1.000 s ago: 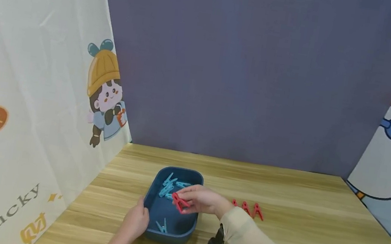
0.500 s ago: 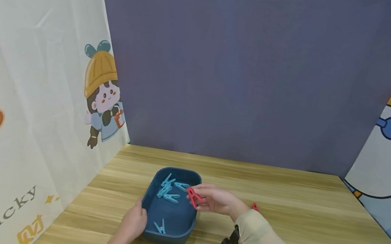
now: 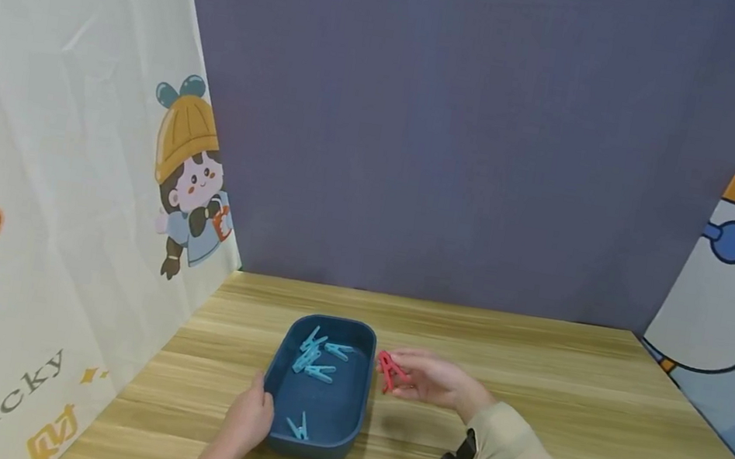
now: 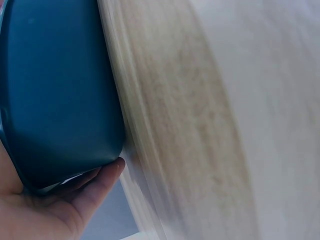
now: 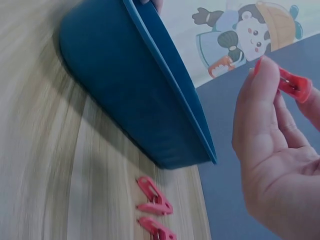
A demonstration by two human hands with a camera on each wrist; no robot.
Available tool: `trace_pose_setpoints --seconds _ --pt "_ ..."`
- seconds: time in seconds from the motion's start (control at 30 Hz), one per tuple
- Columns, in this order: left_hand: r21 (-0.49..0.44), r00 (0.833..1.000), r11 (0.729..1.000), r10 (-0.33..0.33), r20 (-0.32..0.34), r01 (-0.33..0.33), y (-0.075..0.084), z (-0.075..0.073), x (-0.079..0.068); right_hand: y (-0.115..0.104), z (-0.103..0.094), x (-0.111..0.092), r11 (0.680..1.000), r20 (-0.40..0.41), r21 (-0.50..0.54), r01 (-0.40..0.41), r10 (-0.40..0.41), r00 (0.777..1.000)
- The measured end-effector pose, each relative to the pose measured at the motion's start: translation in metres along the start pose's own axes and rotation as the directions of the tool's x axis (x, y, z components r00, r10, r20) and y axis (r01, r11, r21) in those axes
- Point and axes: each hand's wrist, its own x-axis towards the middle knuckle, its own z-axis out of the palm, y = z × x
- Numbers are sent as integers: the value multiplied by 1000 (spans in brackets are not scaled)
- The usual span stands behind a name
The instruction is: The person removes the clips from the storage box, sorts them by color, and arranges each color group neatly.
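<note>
A dark blue bin [image 3: 311, 452] stands on the wooden table, with several light-blue clothespins [image 3: 320, 373] lying inside it. My left hand [image 3: 248, 415] grips the bin's left side, its thumb over the rim and fingers against the outer wall, as the left wrist view also shows. To the right of the bin, my right hand [image 3: 443, 382] pinches a red clothespin [image 3: 392, 372] between thumb and fingertips, raised above the table. Two more red clothespins [image 5: 154, 197] lie on the table in the right wrist view. In the head view my right hand and sleeve hide them.
A black wrist camera [image 3: 457, 458] hangs beneath the right sleeve. Behind the wooden table [image 3: 562, 398] rises a dark purple-grey panel [image 3: 465, 133]. White printed sheets with cartoons flank it on the left [image 3: 69, 140] and right.
My right hand has moved right with the red clothespin, from over the bin to beside its right wall. The left hand keeps its hold on the bin.
</note>
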Motion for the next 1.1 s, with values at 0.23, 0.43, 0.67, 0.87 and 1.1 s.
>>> trace_pose_setpoints --seconds 0.23,0.43,0.67,0.87,1.1 --pt "9 1000 1000 14 -4 -14 -2 1 0 0 -15 -15 999 3 45 20 -20 1000" --pt "15 999 999 31 -8 -31 -3 0 -1 1 -25 -28 995 -30 93 43 -40 999" --pt "9 1000 1000 16 -7 -16 -2 0 0 2 -32 -35 995 -74 85 58 -52 996" --pt "11 1000 1000 9 2 -9 -1 0 1 3 -38 -39 996 -102 74 40 -32 994" --pt "21 1000 1000 14 -4 -14 -2 0 1 7 -43 -44 997 -117 56 57 -50 992"
